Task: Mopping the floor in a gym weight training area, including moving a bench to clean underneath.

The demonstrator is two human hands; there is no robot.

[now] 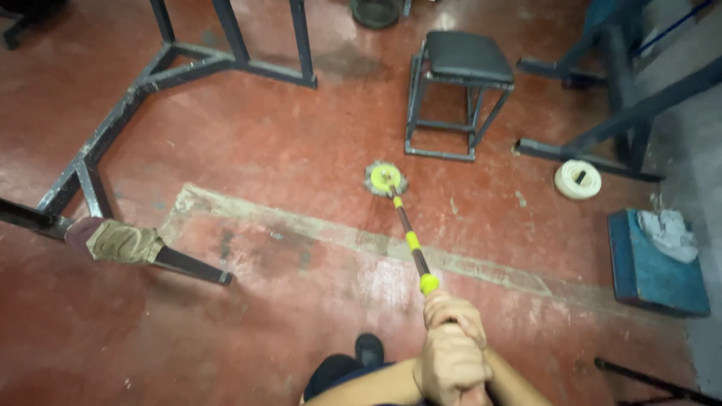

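Both of my hands grip the top end of a mop handle (410, 239), dark with yellow bands. My right hand (456, 310) sits higher up the pole, and my left hand (449, 365) closes just below it, nearer my body. The handle slants away from me to a round yellow mop head (385, 179) with grey strands, resting on the red floor (286, 150). My dark shoe (368, 349) shows beside my hands.
A black padded stool (460, 83) stands just beyond the mop head. Dark metal frame legs (128, 98) spread at the left, one end wrapped in cloth (124, 241). A white disc (577, 180), a blue box (654, 263) and blue frame legs (617, 113) sit at the right.
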